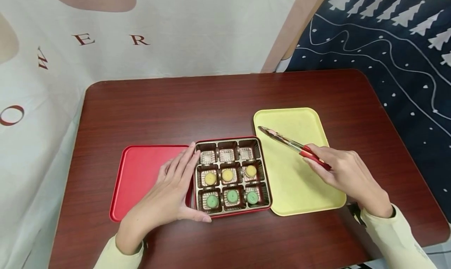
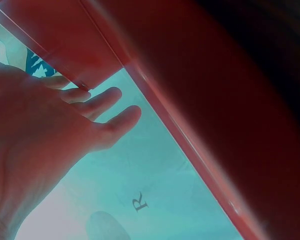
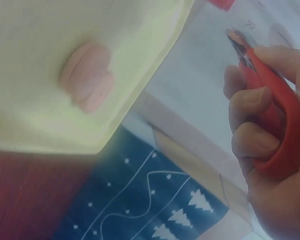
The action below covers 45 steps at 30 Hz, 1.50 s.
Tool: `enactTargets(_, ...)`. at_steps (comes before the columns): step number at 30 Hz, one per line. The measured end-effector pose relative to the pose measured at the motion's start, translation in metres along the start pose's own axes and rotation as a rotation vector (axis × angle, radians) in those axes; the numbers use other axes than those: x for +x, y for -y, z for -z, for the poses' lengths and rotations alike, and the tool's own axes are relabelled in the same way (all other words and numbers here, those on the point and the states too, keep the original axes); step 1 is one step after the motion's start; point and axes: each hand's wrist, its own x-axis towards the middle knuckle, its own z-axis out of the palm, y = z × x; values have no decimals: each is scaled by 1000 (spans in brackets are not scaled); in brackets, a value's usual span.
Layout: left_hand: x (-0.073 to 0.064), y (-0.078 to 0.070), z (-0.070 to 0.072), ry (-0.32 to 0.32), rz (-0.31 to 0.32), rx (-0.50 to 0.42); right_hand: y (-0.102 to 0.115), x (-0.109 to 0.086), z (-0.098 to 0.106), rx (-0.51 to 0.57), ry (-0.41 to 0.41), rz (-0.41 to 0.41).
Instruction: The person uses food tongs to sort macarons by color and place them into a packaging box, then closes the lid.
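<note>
My right hand (image 1: 347, 171) grips red-handled tongs (image 1: 294, 144) over the yellow tray (image 1: 299, 196). A small pinkish piece (image 1: 273, 132) shows between their tips. In the right wrist view, pink round pieces (image 3: 89, 76) lie on the tray; the head view does not show them. My left hand (image 1: 169, 190) rests with extended fingers along the left side of a red-rimmed box (image 1: 234, 213), its thumb near the front corner. Inside the box, a brown divider insert has three yellow discs (image 1: 227, 175) in its middle row and three green discs (image 1: 232, 196) in its front row. Its back-row compartments show bare bottoms.
A red lid-like tray (image 1: 141, 171) lies left of the box, partly beneath my left hand and forearm. The yellow tray stands against the box's right side. All sit on a dark wood table (image 1: 176, 108), with printed cloth (image 1: 197, 34) hanging behind its far edge.
</note>
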Motion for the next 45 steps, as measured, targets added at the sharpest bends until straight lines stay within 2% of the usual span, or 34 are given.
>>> enactTargets(6, -1, 0, 0, -6, -6, 4, 10, 6, -6, 34, 41, 23)
enactTargets(13, -1, 0, 0, -2, -2, 4, 19, 9, -15, 87, 31, 63)
enactTargets(22, 0, 0, 0, -3, -12, 3, 24, 6, -27, 45, 25, 116)
enactTargets(36, 2, 1, -2, -32, -41, -1, 24, -2, -35, 48, 22, 118)
enactTargets(45, 1, 0, -1, 7, 1, -11, 21, -14, -29, 40, 13, 62)
